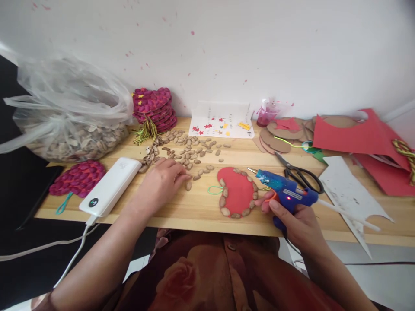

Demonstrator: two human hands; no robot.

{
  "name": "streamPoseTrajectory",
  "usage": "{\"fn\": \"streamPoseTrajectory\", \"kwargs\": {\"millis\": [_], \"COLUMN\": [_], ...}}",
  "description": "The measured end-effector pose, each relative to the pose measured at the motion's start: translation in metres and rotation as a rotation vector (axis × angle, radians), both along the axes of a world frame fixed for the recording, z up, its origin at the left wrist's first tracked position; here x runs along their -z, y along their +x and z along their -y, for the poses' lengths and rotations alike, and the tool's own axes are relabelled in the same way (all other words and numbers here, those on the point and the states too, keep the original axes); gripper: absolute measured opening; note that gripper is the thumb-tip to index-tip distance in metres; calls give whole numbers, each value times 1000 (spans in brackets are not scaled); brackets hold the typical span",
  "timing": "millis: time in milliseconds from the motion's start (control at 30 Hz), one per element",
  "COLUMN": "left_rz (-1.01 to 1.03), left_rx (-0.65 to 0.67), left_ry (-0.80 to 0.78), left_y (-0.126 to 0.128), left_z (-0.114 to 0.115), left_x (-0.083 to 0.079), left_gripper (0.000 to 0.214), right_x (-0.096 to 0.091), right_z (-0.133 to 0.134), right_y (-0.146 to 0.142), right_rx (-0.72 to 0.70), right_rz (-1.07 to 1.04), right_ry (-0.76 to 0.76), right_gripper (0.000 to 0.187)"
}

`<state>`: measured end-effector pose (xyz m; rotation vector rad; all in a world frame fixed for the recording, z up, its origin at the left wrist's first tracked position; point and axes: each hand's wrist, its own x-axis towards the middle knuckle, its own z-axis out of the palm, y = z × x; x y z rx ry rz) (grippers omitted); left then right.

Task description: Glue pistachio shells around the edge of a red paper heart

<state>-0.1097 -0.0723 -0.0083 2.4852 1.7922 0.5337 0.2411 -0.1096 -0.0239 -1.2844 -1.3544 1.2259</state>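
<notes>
My right hand (296, 220) grips a blue glue gun (285, 190), its nozzle pointing left at the upper right edge of a red bean-shaped card (237, 190) rimmed with nut shells. My left hand (164, 179) rests on the wooden table (194, 207), fingers bent and pinching at a shell (188, 185) among the loose shells (191, 153). A green loop (214, 190) sticks out at the card's left.
A white power bank (110, 185) with its cable lies left, beside a purple shell piece (78, 177). A plastic bag of shells (71, 125) and stacked purple pieces (154, 106) stand behind. Black scissors (300, 172), red paper (356, 134), cardboard shapes (275, 138) and a star sticker sheet (222, 121) lie right.
</notes>
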Motion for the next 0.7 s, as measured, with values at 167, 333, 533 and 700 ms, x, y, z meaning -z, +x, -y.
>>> {"fn": "streamPoseTrajectory", "kwargs": {"millis": [167, 333, 533, 700], "left_rz": [38, 119, 188, 185], "left_rx": [-73, -73, 15, 82], "left_ry": [84, 45, 0, -10], "left_y": [-5, -11, -5, 7], "left_z": [-1, 0, 3, 1], "left_x": [-4, -7, -4, -3], "left_gripper": [27, 25, 12, 8], "right_x": [0, 5, 5, 1], "right_z": [1, 0, 0, -1], "right_y": [1, 5, 4, 2], "right_rx": [5, 24, 12, 19], "right_rz": [11, 13, 27, 26], "right_ry": [-33, -71, -63, -51], "right_gripper": [27, 23, 23, 25]}}
